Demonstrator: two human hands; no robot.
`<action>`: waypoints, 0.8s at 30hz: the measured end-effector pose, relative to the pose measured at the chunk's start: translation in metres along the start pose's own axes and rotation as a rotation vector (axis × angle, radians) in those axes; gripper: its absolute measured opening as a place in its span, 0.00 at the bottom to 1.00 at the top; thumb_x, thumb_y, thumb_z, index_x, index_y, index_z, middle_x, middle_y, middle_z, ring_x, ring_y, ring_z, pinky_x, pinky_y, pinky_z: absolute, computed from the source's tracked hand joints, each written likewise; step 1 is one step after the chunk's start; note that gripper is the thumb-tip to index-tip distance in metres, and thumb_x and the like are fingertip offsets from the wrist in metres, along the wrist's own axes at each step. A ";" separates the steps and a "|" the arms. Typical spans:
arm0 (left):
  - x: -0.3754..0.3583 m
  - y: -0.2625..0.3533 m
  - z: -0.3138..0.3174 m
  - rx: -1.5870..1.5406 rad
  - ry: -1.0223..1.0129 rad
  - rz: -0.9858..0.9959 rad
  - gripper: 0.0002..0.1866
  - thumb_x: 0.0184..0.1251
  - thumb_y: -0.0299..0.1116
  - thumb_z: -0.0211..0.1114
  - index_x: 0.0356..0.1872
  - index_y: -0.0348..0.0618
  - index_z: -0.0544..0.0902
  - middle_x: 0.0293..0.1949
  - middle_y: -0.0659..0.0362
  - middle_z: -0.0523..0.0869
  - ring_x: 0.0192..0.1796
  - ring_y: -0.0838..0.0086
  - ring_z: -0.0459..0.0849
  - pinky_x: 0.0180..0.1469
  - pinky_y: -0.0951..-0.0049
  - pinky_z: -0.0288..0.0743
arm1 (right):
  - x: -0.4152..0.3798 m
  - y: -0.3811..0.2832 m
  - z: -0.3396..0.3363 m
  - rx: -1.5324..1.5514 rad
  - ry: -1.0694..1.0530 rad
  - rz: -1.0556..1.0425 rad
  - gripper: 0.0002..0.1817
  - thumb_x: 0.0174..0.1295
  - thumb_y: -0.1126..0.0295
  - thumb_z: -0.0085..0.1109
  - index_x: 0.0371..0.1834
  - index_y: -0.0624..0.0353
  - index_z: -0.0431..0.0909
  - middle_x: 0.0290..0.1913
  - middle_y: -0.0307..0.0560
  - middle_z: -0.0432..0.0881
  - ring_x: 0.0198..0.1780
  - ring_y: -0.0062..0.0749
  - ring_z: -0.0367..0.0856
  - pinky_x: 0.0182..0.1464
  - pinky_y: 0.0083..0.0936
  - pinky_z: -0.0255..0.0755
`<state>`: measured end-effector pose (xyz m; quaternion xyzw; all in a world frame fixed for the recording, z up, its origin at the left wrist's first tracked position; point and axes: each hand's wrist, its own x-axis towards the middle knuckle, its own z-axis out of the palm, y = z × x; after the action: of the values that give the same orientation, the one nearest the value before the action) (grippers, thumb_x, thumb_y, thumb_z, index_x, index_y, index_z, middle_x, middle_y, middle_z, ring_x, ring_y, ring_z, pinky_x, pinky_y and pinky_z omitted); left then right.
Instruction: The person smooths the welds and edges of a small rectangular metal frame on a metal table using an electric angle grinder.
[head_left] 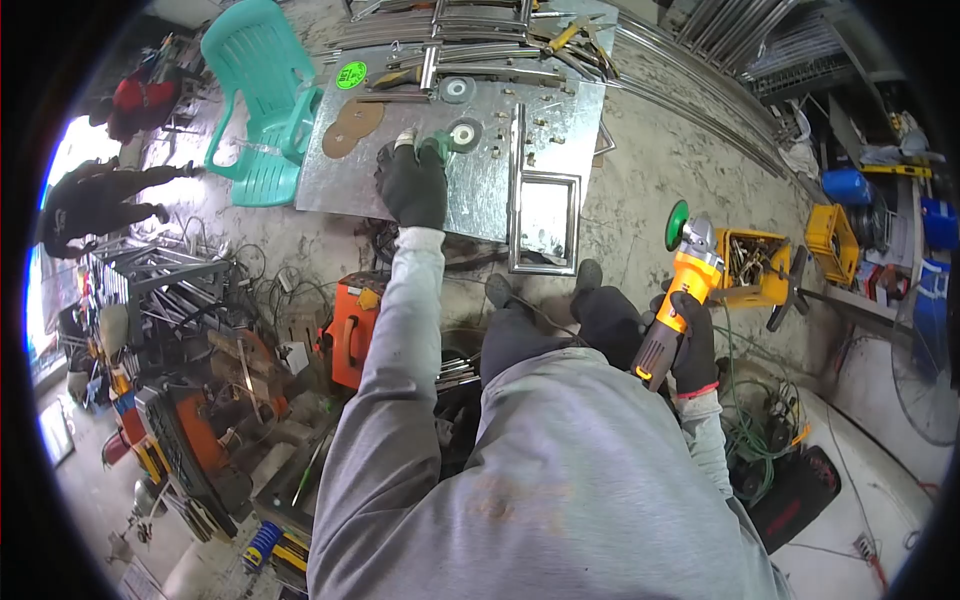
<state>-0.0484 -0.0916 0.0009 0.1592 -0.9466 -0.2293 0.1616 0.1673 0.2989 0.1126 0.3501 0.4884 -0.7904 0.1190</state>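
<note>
Head view: with the rectangular metal frame (517,195) on the counter (338,185) as the landmark, the two hands lie on opposite sides of it. The left hand (414,187), in a dark glove, is out over the counter to the left of the frame, its fingers bent and their tips at a small green piece (438,147); whether they pinch it or only touch it I cannot tell. Between that piece and the frame's long bar, just beside the fingertips, a white-centred disc (465,135) lies flat; a grey disc (457,88) is also left of the bar, close to its far end, and a pair of brown discs (352,127) lies farther left of the frame. The left hand is plainly the nearer one to all of these. The right hand (696,352) is to the right of the frame, off the counter, wrapped around the body of an orange grinder (686,290). The grinder's long axis slants, its rear end nearer the wearer and its head farther out, and the green wheel (677,225) on that head is on the side toward the frame. So the frame stands between the grinder and the flat discs, with the wheel well apart from them. Farther right of the frame, past the grinder, is a yellow crate (757,268).
</note>
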 end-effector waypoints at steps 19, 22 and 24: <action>-0.134 0.041 -0.005 0.236 -0.320 0.357 0.31 0.72 0.39 0.67 0.72 0.34 0.80 0.60 0.31 0.86 0.60 0.37 0.86 0.64 0.41 0.80 | 0.019 -0.009 -0.046 -0.173 -0.125 -0.035 0.21 0.68 0.62 0.71 0.58 0.62 0.78 0.39 0.47 0.86 0.34 0.33 0.90 0.38 0.33 0.88; -0.114 0.057 -0.016 0.126 -0.243 0.411 0.30 0.74 0.42 0.67 0.73 0.41 0.82 0.64 0.33 0.85 0.62 0.36 0.85 0.68 0.42 0.78 | 0.015 -0.022 -0.027 -0.360 -0.250 -0.007 0.18 0.66 0.66 0.72 0.55 0.62 0.83 0.40 0.42 0.87 0.34 0.28 0.87 0.39 0.28 0.82; -0.098 0.053 -0.005 0.000 -0.135 0.510 0.29 0.77 0.42 0.66 0.77 0.52 0.81 0.73 0.35 0.81 0.71 0.32 0.81 0.75 0.42 0.73 | 0.015 -0.020 -0.012 -0.507 -0.255 -0.071 0.19 0.64 0.65 0.73 0.55 0.62 0.84 0.40 0.43 0.87 0.36 0.28 0.88 0.41 0.30 0.81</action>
<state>0.0291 -0.0117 0.0081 -0.1002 -0.9647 -0.1913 0.1505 0.1514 0.3215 0.1134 0.1893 0.6634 -0.6846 0.2353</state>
